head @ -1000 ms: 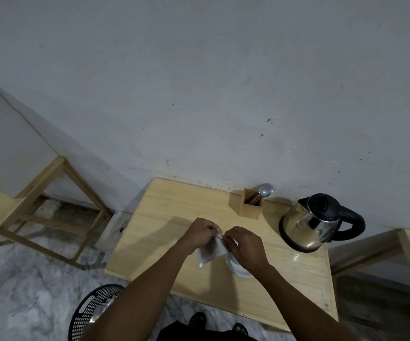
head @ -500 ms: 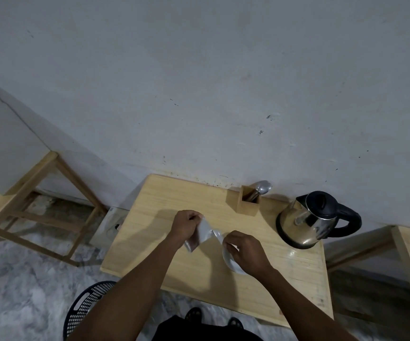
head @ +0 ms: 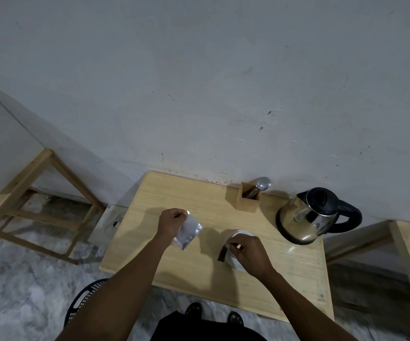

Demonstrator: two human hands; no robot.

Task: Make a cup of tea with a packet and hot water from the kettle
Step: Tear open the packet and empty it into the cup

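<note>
Evidently the left hand (head: 172, 222) is pinching the silver packet (head: 188, 232) aside, while the right hand (head: 248, 252) is gripping a dark strip (head: 222, 253) over the white cup (head: 238, 236) directly beneath it, presumably keeping both clear of the kettle (head: 307, 217)

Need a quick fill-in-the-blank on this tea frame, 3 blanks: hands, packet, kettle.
1. The silver packet is held by the ____ hand.
2. The right hand holds a small dark piece over the white ____.
3. The steel kettle stands to the ____ of the wooden spoon holder.

Missing words: left; cup; right
</note>
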